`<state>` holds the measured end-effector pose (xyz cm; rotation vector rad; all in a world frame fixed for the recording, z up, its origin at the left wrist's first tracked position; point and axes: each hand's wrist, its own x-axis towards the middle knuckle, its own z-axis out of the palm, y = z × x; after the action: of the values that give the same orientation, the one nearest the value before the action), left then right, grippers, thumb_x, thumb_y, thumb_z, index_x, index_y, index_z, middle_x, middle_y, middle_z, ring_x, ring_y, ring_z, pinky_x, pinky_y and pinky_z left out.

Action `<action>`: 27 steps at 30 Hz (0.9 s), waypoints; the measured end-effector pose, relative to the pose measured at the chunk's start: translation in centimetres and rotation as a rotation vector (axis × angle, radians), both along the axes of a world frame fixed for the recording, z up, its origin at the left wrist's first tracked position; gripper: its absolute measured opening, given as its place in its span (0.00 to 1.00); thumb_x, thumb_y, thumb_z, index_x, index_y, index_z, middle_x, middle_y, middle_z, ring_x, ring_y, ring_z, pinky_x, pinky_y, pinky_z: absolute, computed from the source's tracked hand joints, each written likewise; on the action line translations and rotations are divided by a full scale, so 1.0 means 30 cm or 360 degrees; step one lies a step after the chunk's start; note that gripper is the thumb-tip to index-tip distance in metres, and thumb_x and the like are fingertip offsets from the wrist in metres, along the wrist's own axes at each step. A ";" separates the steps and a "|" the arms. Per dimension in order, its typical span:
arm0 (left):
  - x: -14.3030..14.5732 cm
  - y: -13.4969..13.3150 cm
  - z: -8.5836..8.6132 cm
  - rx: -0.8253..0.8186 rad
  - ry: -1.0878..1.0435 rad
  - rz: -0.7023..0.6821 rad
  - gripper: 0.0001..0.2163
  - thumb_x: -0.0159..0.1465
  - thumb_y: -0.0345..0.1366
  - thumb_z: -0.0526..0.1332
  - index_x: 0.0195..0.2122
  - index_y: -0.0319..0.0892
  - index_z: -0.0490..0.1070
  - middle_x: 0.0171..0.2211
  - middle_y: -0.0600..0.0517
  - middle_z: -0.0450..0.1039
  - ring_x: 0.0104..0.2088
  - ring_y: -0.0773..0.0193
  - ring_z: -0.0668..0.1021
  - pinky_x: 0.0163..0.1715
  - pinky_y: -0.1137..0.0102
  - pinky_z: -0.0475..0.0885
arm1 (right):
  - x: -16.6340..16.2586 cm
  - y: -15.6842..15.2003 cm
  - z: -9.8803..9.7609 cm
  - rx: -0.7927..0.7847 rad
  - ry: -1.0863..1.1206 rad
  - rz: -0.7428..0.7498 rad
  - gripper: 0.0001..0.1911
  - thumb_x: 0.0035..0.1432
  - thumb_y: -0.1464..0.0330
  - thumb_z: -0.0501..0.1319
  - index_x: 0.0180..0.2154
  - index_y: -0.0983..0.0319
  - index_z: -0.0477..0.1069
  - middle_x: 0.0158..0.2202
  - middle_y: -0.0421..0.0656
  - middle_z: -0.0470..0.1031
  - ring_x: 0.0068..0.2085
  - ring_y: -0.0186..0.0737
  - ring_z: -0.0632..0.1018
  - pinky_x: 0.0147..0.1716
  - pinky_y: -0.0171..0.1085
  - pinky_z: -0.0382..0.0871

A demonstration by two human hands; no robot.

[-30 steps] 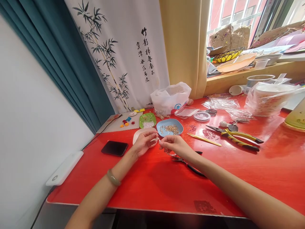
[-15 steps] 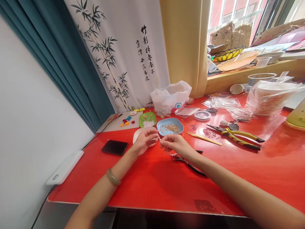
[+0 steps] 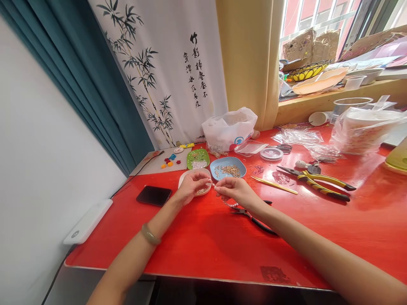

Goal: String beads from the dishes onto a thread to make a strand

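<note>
Glossy red table [image 3: 190,245], bamboo-print curtain [image 3: 171,63] behind; bead strand [image 3: 230,204] in right hand [image 3: 234,190].

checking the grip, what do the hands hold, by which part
The left hand and right hand pinch a bead strand; the exact spot is too small to tell.

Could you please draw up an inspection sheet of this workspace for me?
Surface: red tabletop, dark patch near the front edge.
Job's things: pale beaded strand, partly hidden by the fingers; white dish, green dish and blue dish, all holding small pieces.
Clutter: phone, black-handled pliers, yellow-and-black pliers, white plastic bag.
Grip: left hand and right hand both pinch the strand.
Cables: thin dark cable along the table's left side; its connections are unclear.
Surroundings: bamboo-print curtain, teal curtain, window with a crowded sill.
</note>
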<state>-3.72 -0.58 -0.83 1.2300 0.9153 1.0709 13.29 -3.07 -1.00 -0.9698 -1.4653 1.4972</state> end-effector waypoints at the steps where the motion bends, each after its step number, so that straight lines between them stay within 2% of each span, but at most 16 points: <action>1: -0.001 0.001 -0.001 0.0015 0.0006 -0.0015 0.10 0.44 0.35 0.66 0.25 0.37 0.69 0.25 0.53 0.70 0.27 0.70 0.72 0.30 0.74 0.67 | 0.000 0.001 -0.001 -0.0003 -0.0002 -0.0005 0.11 0.43 0.63 0.62 0.26 0.64 0.67 0.21 0.39 0.70 0.23 0.29 0.70 0.27 0.34 0.65; 7: 0.000 0.001 -0.010 -0.0035 0.0049 -0.0044 0.12 0.44 0.37 0.66 0.28 0.38 0.69 0.26 0.52 0.70 0.28 0.69 0.73 0.32 0.72 0.67 | 0.003 -0.005 0.007 -0.0003 0.0030 -0.0027 0.12 0.43 0.62 0.62 0.27 0.64 0.67 0.21 0.39 0.71 0.23 0.29 0.70 0.28 0.34 0.65; 11: 0.003 -0.009 -0.009 -0.0102 0.0102 -0.0085 0.11 0.45 0.38 0.65 0.26 0.38 0.68 0.26 0.53 0.70 0.27 0.70 0.72 0.31 0.73 0.67 | 0.002 -0.010 0.011 -0.0016 0.0026 -0.0034 0.11 0.43 0.62 0.62 0.26 0.64 0.67 0.22 0.39 0.71 0.24 0.30 0.71 0.29 0.35 0.66; 20: 0.005 -0.009 -0.003 0.0127 0.0172 -0.0039 0.07 0.47 0.36 0.64 0.24 0.38 0.70 0.25 0.53 0.69 0.27 0.69 0.71 0.31 0.72 0.66 | -0.002 -0.004 0.005 -0.0008 -0.0064 0.0030 0.08 0.45 0.66 0.61 0.26 0.64 0.66 0.23 0.40 0.71 0.23 0.30 0.70 0.26 0.33 0.64; 27: 0.001 -0.004 -0.004 0.0283 0.0245 0.0057 0.06 0.46 0.36 0.64 0.22 0.38 0.71 0.22 0.54 0.68 0.25 0.70 0.69 0.29 0.73 0.63 | 0.005 -0.008 0.009 0.0378 -0.0336 -0.0125 0.11 0.49 0.62 0.57 0.30 0.63 0.70 0.28 0.42 0.72 0.30 0.35 0.70 0.29 0.34 0.62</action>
<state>-3.71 -0.69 -0.96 1.4643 0.9785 1.1165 13.45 -3.32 -0.72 -1.0495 -1.6904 1.1605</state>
